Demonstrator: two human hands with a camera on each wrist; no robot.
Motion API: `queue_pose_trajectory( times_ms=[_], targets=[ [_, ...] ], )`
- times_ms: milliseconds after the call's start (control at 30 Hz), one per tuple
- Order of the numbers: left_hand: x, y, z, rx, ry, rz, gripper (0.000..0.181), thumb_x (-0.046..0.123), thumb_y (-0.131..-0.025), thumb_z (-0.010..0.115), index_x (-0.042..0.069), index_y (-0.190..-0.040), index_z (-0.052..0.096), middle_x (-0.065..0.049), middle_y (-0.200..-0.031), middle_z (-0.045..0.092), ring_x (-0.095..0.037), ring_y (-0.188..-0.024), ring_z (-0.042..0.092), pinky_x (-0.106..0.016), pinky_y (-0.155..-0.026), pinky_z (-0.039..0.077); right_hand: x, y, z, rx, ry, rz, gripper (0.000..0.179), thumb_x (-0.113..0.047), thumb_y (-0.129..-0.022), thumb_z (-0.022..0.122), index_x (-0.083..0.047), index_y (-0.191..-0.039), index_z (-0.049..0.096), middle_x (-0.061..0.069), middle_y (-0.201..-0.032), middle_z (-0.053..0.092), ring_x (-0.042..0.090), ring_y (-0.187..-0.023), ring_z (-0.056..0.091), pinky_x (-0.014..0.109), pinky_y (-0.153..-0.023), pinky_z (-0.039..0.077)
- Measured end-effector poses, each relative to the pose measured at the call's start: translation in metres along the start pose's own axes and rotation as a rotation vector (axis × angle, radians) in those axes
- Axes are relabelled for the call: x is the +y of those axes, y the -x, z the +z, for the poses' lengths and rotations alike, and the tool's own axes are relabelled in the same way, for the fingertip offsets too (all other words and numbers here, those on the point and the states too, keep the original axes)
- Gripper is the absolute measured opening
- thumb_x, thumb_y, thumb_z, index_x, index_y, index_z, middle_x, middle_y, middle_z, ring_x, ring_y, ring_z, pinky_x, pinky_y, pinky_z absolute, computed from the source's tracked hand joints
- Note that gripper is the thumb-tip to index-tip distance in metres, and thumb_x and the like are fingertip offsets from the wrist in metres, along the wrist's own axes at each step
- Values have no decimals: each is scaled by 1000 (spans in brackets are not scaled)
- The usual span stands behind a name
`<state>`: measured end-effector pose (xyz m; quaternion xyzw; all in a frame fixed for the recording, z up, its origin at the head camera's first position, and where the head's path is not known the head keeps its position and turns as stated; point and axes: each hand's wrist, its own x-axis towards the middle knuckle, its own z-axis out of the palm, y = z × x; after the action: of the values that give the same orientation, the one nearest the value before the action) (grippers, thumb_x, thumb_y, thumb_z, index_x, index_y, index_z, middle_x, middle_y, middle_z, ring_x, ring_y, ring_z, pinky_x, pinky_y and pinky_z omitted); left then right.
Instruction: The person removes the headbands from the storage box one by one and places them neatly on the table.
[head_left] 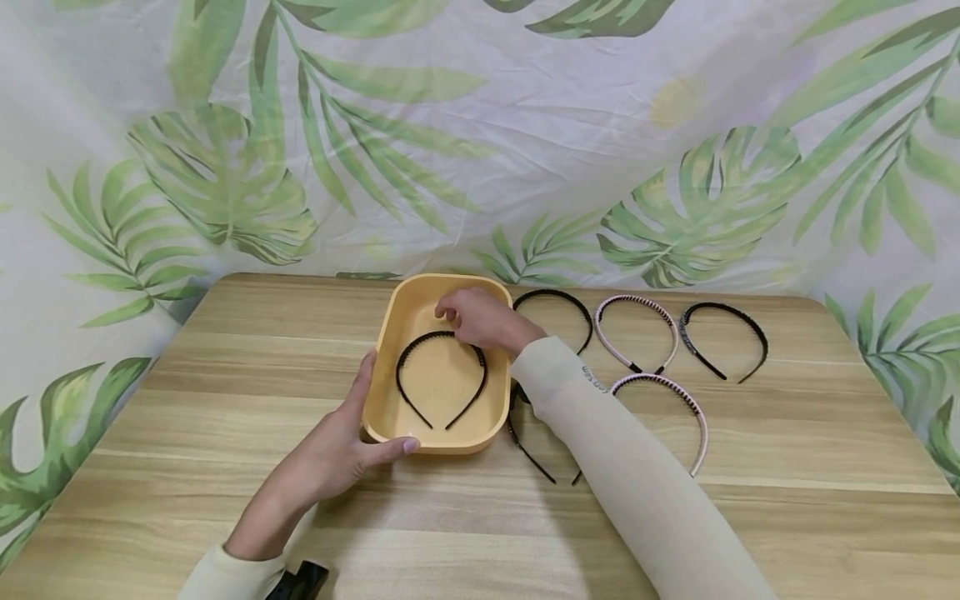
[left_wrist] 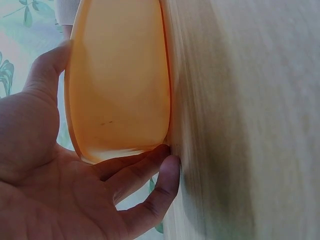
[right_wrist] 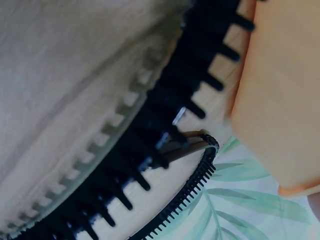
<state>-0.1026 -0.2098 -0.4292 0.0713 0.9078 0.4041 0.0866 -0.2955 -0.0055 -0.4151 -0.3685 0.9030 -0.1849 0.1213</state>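
A yellow plastic bin point(head_left: 501, 417) stands near the middle of the table, and a thin black headband point(head_left: 402, 375) lies inside it. My left hand point(head_left: 330, 454) grips the bin's near left corner, thumb over the front rim; in the left wrist view its fingers point(left_wrist: 145, 172) curl along the bin wall point(left_wrist: 120, 75). Over the bin's far right part hovers my right hand point(head_left: 483, 318), fingers loosely bent, covering a bit of the headband's upper right. No hold on it shows. The right wrist view shows a toothed black headband point(right_wrist: 165, 107) close up, outside the bin.
Right of the bin lie a black headband point(head_left: 551, 292), a pink one point(head_left: 600, 329), a black one with a decorated side point(head_left: 757, 329) and a nearer pink one point(head_left: 703, 425). Another dark headband point(head_left: 532, 458) is partly under my right forearm. A leaf-print cloth point(head_left: 555, 150) hangs behind the table.
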Motion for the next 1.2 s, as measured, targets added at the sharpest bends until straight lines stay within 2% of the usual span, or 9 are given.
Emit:
queue_pose_trajectory(
  times_ms=[133,267,567,767,967,1200],
  targets=[
    [0,0,0,6,0,3,127,46,-91,81,23,-167,-18,-33,-167,26,-40,-133,58,-60,-112,41,-1,1,-1,1,-17,-1,45,10,-95,54,-3,-136,67,16,-132,70,28,-122,66,38,-103,53],
    [0,0,0,2,10,0,127,47,-91,81,24,-167,-18,-32,-168,26,-38,-133,58,-58,-112,41,-1,3,-3,9,-88,11,46,12,-93,55,-2,-135,68,16,-132,70,30,-118,69,37,-99,55],
    [1,0,-1,-3,5,-3,127,46,-91,81,23,-167,-19,-36,-166,26,-40,-133,58,-59,-112,42,0,5,-5,41,-171,2,38,9,-94,58,0,-127,72,16,-124,73,30,-114,71,33,-93,57],
    [0,0,0,-1,-15,-12,128,48,-90,81,24,-167,-18,-36,-165,28,-40,-133,57,-58,-111,43,1,5,-5,41,-166,-20,37,8,-93,56,-2,-123,75,15,-117,75,28,-110,71,31,-91,57],
    [0,0,0,0,-8,-13,127,47,-91,81,25,-167,-18,-35,-167,24,-42,-134,57,-58,-111,42,3,4,-5,30,-145,-55,37,8,-93,56,-5,-120,78,13,-117,77,26,-112,71,31,-96,56],
    [0,-1,0,-7,-6,-27,127,47,-91,81,26,-167,-18,-35,-168,22,-45,-139,52,-61,-114,40,3,4,-8,7,-154,-46,38,8,-94,58,-8,-122,79,12,-117,77,24,-111,70,32,-96,55]
  ],
)
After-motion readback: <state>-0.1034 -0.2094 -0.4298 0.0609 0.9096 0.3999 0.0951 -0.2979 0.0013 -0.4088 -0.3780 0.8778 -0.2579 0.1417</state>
